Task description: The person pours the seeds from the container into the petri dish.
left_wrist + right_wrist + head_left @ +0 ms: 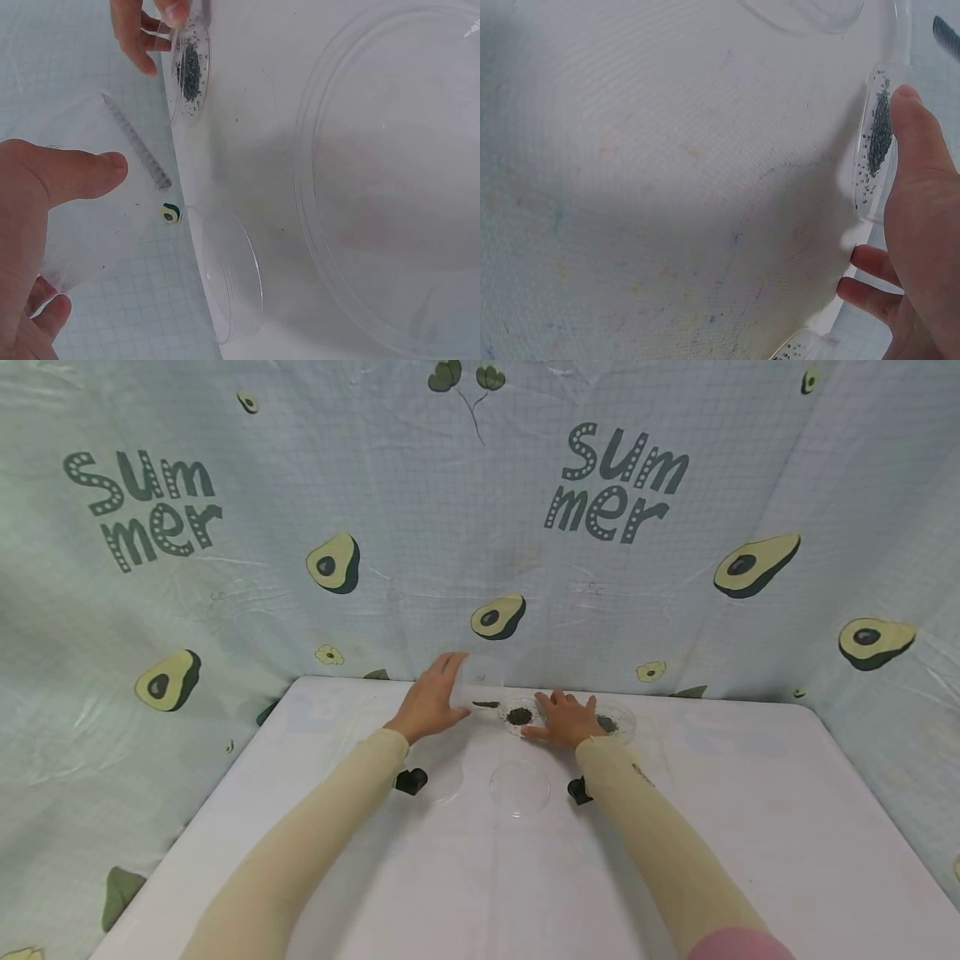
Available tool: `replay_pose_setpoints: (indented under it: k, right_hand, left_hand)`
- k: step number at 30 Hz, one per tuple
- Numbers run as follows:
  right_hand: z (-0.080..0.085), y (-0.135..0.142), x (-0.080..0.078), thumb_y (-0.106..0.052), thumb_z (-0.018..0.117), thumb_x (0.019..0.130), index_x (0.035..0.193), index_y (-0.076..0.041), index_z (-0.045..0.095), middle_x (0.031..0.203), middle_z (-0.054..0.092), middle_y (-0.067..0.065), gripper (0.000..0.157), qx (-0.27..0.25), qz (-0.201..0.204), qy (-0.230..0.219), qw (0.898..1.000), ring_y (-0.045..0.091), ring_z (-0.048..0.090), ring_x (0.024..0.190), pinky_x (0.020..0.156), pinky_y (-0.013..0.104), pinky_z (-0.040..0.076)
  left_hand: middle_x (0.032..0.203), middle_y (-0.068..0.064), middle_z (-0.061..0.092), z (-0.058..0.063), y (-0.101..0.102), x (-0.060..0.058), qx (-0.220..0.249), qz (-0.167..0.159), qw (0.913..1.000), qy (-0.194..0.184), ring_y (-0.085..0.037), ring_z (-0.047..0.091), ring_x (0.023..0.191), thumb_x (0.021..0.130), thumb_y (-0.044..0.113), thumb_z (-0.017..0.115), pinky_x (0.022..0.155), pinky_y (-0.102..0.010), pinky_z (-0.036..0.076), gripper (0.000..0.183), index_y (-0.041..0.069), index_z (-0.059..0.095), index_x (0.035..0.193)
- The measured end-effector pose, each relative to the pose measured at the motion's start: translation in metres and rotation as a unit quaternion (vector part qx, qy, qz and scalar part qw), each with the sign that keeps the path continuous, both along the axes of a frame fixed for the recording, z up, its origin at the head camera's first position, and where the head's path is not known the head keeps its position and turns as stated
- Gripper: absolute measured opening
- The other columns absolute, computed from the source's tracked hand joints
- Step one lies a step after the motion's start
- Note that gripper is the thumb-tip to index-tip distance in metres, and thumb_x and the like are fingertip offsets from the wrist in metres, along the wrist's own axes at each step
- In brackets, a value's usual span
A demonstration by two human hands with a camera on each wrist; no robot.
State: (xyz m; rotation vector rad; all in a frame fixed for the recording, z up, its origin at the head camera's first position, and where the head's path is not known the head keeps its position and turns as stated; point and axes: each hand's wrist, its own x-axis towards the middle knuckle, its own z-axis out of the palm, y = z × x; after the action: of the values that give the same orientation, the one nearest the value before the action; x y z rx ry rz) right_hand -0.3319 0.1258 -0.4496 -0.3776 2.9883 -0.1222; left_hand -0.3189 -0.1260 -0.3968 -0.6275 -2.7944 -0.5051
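My left hand [431,697] grips a clear, flat-sided plastic container [90,225], its thumb over the near face and other fingertips showing at the lower edge. Dark granules [139,142] lie in a narrow strip along one edge of that container, which is raised at the back of the table. To its right, my right hand [567,720] holds a round clear petri dish [505,717] by the rim, thumb on one side. A small heap of dark granules [881,135] sits in this dish, with loose grains scattered around it.
Another petri dish [628,727] with dark granules stands behind the right wrist. Nearer on the white table [465,893] are a clear round dish [520,814] between the forearms and a second one [450,795] by the left wrist. A patterned cloth [420,510] hangs behind.
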Motion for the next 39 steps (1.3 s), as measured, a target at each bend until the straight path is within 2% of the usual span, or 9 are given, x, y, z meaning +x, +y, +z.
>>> replay_pose_setpoints:
  k: [6,10,14,23,30,35,39]
  right_hand:
    - [0.000,-0.001,0.000,-0.068,0.054,0.086,0.152,-0.016,0.030,0.147,0.040,0.017,0.087,0.000,0.000,0.001,1.000,0.038,0.040,0.137,0.110,0.072,0.015]
    - [0.001,-0.001,-0.001,-0.068,0.054,0.085,0.152,-0.017,0.030,0.148,0.039,0.017,0.088,0.002,-0.002,0.001,1.000,0.038,0.039,0.138,0.110,0.072,0.016]
    - [0.000,-0.001,-0.002,-0.068,0.055,0.085,0.152,-0.017,0.030,0.147,0.039,0.017,0.088,0.002,-0.003,0.002,1.000,0.038,0.040,0.137,0.110,0.072,0.016]
    - [0.003,-0.002,0.001,-0.066,0.056,0.086,0.152,-0.016,0.031,0.146,0.040,0.018,0.087,-0.003,0.001,0.004,1.000,0.038,0.040,0.137,0.110,0.073,0.017]
    - [0.004,-0.001,0.003,-0.065,0.054,0.088,0.151,-0.016,0.031,0.147,0.039,0.017,0.084,-0.006,0.009,0.003,1.000,0.038,0.039,0.137,0.108,0.073,0.019]
    - [0.002,0.000,0.002,-0.065,0.053,0.088,0.151,-0.015,0.031,0.146,0.039,0.018,0.083,-0.004,0.014,0.008,1.000,0.038,0.040,0.137,0.106,0.074,0.022]
    - [0.001,0.000,0.002,-0.065,0.053,0.088,0.151,-0.015,0.031,0.146,0.039,0.018,0.083,-0.005,0.013,0.007,1.000,0.038,0.039,0.137,0.107,0.074,0.021]
  left_hand:
    - [0.151,-0.012,0.033,0.002,-0.011,0.003,0.045,0.019,0.9970,-0.061,-0.030,0.047,0.132,0.077,0.024,0.082,0.109,-0.045,0.042,0.093,0.010,0.026,0.150]
    - [0.153,-0.013,0.031,0.006,-0.018,0.007,0.060,0.034,0.9940,-0.085,-0.032,0.044,0.136,0.078,0.026,0.081,0.112,-0.046,0.038,0.095,0.009,0.024,0.151]
    - [0.153,-0.015,0.029,0.007,-0.028,0.009,0.073,0.040,0.9921,-0.093,-0.033,0.041,0.137,0.079,0.026,0.080,0.113,-0.048,0.036,0.095,0.009,0.022,0.152]
    - [0.151,-0.017,0.033,-0.001,-0.053,0.013,0.107,0.060,0.9866,-0.107,-0.034,0.040,0.135,0.078,0.024,0.081,0.112,-0.053,0.035,0.097,0.007,0.021,0.152]
    - [0.154,-0.019,0.029,-0.003,-0.067,0.021,0.119,0.076,0.9824,-0.122,-0.037,0.035,0.139,0.079,0.025,0.080,0.113,-0.056,0.032,0.098,0.004,0.018,0.152]
    - [0.156,-0.018,0.026,-0.006,-0.075,0.025,0.126,0.077,0.9807,-0.128,-0.036,0.031,0.142,0.079,0.025,0.080,0.113,-0.055,0.031,0.100,0.009,0.015,0.154]
    - [0.158,-0.018,0.023,-0.008,-0.082,0.027,0.134,0.065,0.9809,-0.125,-0.038,0.030,0.142,0.078,0.023,0.081,0.112,-0.058,0.031,0.103,0.014,0.012,0.155]
